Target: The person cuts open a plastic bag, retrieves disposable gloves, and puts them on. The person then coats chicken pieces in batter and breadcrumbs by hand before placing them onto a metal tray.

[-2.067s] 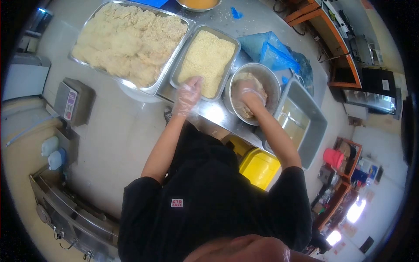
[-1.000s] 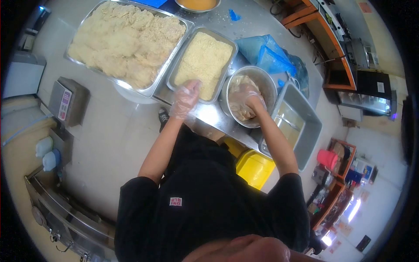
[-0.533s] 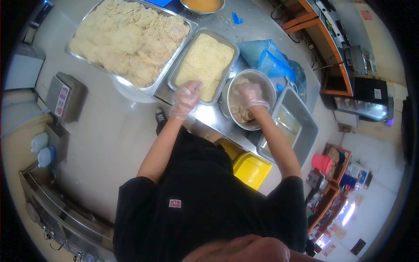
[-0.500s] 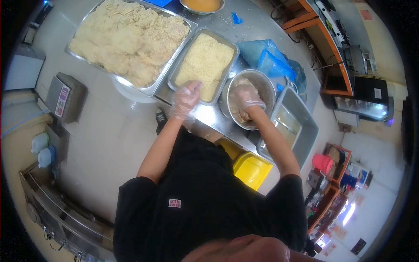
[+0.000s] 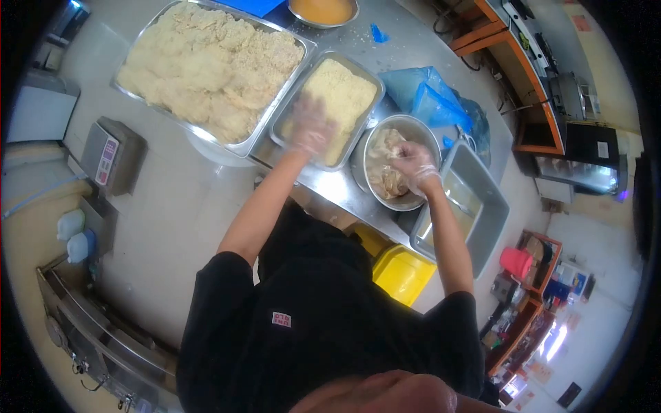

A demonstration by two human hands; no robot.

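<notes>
My left hand [image 5: 311,129], in a clear plastic glove, is over the near left part of a metal tray [image 5: 377,86] of pale yellow crumbs [image 5: 344,89]. Its fingers look spread, though motion blurs them. My right hand [image 5: 416,165], gloved the same way, is at the right side of a round metal pot [image 5: 434,134]. That hand's fingers are curled together beside wet, pale pieces of raw meat [image 5: 387,180]. Whatever is between them, if anything, is hidden.
Left of the crumbs, a large metal tray [image 5: 241,150] is heaped with coated pieces. A grey tub [image 5: 492,206] stands right of the pot, with a blue plastic bag [image 5: 430,100] behind. An orange-filled bowl [image 5: 323,10] sits farther back; yellow bins [image 5: 403,274] are below.
My left hand has gone from a closed shape at the crumb tray's near edge to spread fingers farther over the crumbs. My right hand has shifted from inside the pot toward its right side.
</notes>
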